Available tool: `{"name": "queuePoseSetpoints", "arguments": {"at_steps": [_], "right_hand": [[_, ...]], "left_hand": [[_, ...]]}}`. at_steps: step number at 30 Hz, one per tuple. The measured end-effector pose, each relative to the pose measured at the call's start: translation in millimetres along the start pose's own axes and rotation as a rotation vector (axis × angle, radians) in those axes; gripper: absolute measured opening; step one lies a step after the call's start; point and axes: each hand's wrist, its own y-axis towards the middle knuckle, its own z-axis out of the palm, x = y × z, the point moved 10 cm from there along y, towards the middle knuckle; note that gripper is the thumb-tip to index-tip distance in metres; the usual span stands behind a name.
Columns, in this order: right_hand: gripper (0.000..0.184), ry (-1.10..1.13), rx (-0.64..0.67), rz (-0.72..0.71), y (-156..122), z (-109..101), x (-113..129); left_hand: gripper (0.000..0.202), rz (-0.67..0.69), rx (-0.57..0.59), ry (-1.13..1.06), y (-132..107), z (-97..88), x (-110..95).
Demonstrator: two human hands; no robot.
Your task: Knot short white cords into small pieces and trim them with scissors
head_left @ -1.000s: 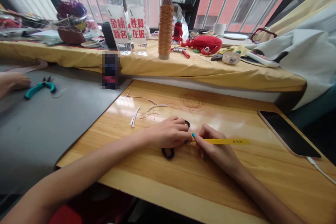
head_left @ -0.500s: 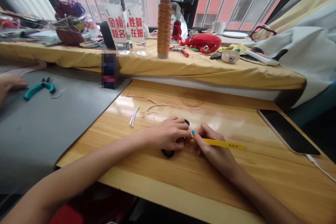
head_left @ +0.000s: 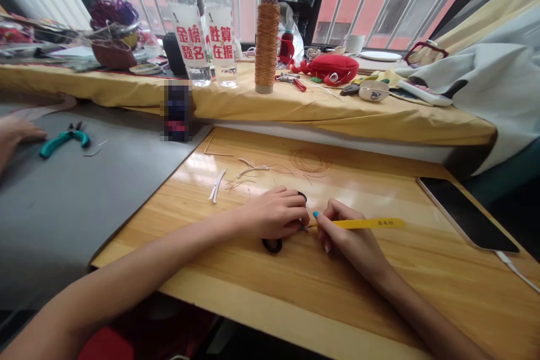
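My left hand (head_left: pixel 280 214) is closed, with curled fingers over a black piece with rounded, ring-like ends (head_left: pixel 272 245). One end shows below the hand and the other beyond the fingers; its middle is hidden, so I cannot tell its kind. In my right hand (head_left: pixel 343 228), thumb and fingers pinch yellow tweezers (head_left: pixel 371 224) with dark writing on the flat end. Their narrow tip points left, right by the left fingertips. Scraps of white cord (head_left: pixel 217 185) and a loose coil of brown thread (head_left: pixel 310 161) lie beyond the hands.
A phone (head_left: pixel 466 211) with a white cable lies at right. Teal pliers (head_left: pixel 65 140) rest on the grey mat (head_left: pixel 105 180), near another person's hand (head_left: pixel 23 129). On the yellow-covered ledge (head_left: pixel 337 115) stand two water bottles (head_left: pixel 192 48), a brown thread spool (head_left: pixel 266 45) and a red pouch (head_left: pixel 337 69).
The right hand and the tweezers have shifted slightly right, and the tweezers lie a little more level. The left hand stays over the black piece. The whole view has moved slightly.
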Motion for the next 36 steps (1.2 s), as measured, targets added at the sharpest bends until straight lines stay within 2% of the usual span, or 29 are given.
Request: {"name": "queuePoseSetpoints", "arguments": {"at_steps": [9,13,19,24,30,36], "right_hand": [[0.024,0.068,-0.019,0.032,1.5,-0.8,-3.6],[0.024,-0.011,0.019,-0.009,1.1,2.7,-0.2],[0.023,-0.186,-0.022,-0.081,-0.7,2.0,12.2],[0.024,-0.185,-0.062,-0.087,-1.6,1.5,15.2],[0.023,-0.153,-0.043,-0.041,-1.6,3.3,10.5],[0.023,-0.266,-0.132,-0.077,-4.1,-1.0,15.2]], "left_hand": [[0.016,0.018,0.031,0.005,0.3,0.5,-1.9],[0.017,0.026,0.027,0.008,-0.2,1.1,-1.5],[0.017,-0.005,0.023,0.005,1.0,1.0,-1.3],[0.018,-0.024,0.046,-0.004,1.2,4.6,-0.8],[0.014,-0.024,0.058,0.046,1.9,3.5,-4.5],[0.017,-0.021,0.079,0.133,3.1,6.1,-8.4]]}}
